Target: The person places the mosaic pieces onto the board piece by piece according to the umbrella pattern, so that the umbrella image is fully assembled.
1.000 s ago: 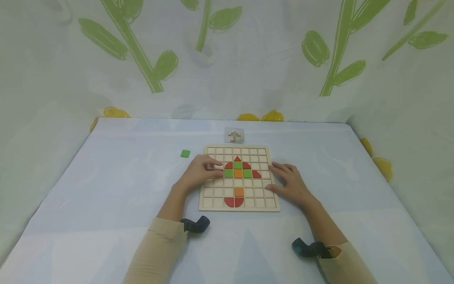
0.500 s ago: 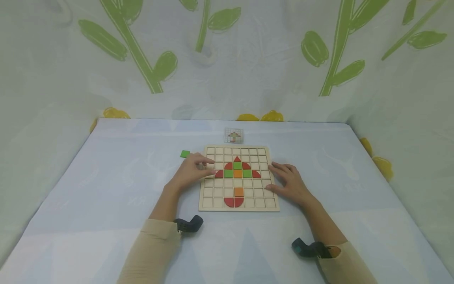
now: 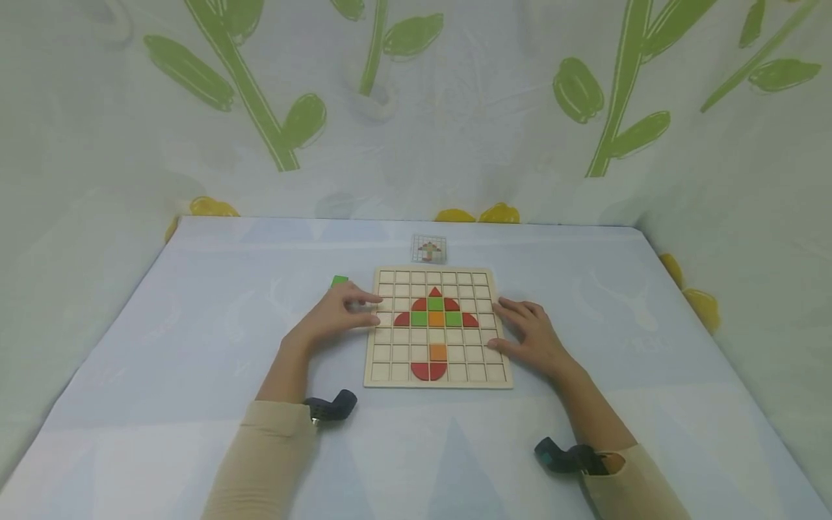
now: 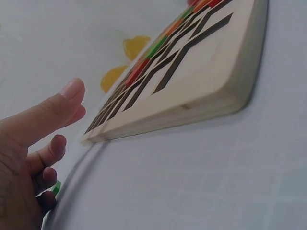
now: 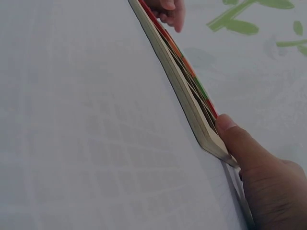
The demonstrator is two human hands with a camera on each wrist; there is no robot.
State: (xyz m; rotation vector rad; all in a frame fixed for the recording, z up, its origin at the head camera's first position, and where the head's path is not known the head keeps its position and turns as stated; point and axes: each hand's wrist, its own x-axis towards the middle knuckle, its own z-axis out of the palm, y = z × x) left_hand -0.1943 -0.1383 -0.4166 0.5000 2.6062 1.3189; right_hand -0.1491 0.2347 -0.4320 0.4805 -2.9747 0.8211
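Observation:
A pale wooden grid board (image 3: 391,354) lies on the table with flat coloured pieces in its cells. A red triangle (image 3: 435,292) tops the pattern; red rounded pieces (image 3: 402,320), green squares (image 3: 419,318) and orange squares (image 3: 438,352) sit below it. My left hand (image 3: 331,312) hovers at the board's left edge, thumb and fingers apart, holding nothing. Just beyond it lies a loose green square tile (image 3: 340,279), partly covered by the hand. At the right edge rests my right hand (image 3: 531,338), its thumb (image 5: 240,141) on the rim and its fingers spread along the side.
Behind the board lies a small card (image 3: 429,248) printed with a similar coloured pattern on a grid. Each wrist wears a black device (image 3: 333,406). A pale cloth covers the table (image 3: 208,303), and leaf-printed fabric (image 3: 455,144) hangs around its back and sides.
My left hand has drawn back leftward from the board, uncovering the red rounded piece at the left end of the row, and now overlaps the loose green tile. The right hand stays put.

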